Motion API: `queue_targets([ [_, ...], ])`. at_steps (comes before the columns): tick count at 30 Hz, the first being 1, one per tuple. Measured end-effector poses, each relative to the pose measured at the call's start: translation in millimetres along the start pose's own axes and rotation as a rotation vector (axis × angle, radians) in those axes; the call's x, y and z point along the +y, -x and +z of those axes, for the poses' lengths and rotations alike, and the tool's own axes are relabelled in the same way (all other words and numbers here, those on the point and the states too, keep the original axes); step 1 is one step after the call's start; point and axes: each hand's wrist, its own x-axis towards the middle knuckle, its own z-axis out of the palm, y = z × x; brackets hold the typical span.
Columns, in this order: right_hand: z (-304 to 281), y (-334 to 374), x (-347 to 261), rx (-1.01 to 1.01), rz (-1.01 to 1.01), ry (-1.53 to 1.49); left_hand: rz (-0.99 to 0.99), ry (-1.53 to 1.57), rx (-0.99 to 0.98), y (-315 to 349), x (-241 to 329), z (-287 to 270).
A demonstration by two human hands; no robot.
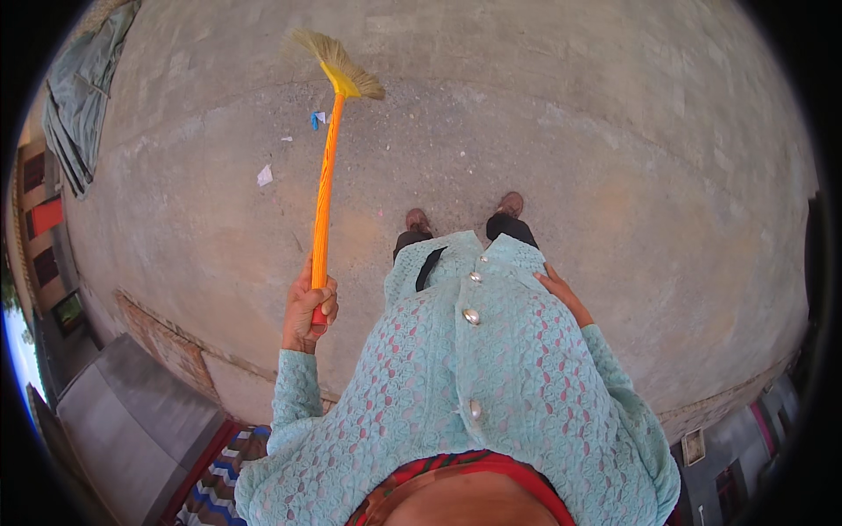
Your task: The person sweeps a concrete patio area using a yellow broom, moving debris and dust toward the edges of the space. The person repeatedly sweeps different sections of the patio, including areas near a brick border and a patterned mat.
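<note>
My left hand (pixel 309 307) is closed round the lower end of a broom's orange handle, where a red tip shows below the fingers. The broom (pixel 325 184) reaches away from me, ending in a yellow collar and a fan of pale bristles over the concrete. The left edge of the bristles is slightly blurred. My right hand (pixel 562 291) hangs at my right side, against the hem of the light blue lace jacket (pixel 517 351). Its visible fingers are stretched out, and nothing shows in them.
Near the broom lie a blue scrap (pixel 315 121), a white paper scrap (pixel 265 175) and small bits of litter on the concrete ground (pixel 667 210). A grey-green tarp (pixel 83 96) hangs at the far left. My brown shoes (pixel 510 205) stand in front of me. Buildings line both sides.
</note>
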Motion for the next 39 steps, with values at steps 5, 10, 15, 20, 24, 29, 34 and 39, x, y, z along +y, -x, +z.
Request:
queue_targets([
  [5,3.0,5.6,-5.1,0.031,-0.02,0.018,-0.105,0.111,-0.246,-30.2,-16.6,36.3],
  [10,6.8,16.0,-2.1,0.034,-0.01,-0.084,-0.322,0.278,-0.55,-105.4,-55.2,73.7],
  [15,9.1,20.0,13.3,0.098,-0.028,-0.038,-0.446,0.223,-0.529,-190.7,-110.4,137.6],
  [20,10.4,24.1,27.2,0.123,-0.035,-0.088,-0.393,0.235,-0.413,-221.5,-126.1,126.5],
  [24,9.2,22.5,26.6,0.1,-0.05,-0.15,-0.291,0.28,-0.255,-196.3,-97.7,54.9],
  [29,6.3,16.6,18.8,0.099,-0.061,-0.114,-0.117,0.213,-0.051,-138.5,-61.0,-7.7],
  [34,8.5,14.0,16.9,0.106,-0.058,-0.105,0.043,0.214,0.099,-95.2,-28.5,-26.5],
  [39,8.5,16.2,19.2,0.118,-0.056,-0.143,0.105,0.157,0.073,-47.8,-12.0,-9.7],
])
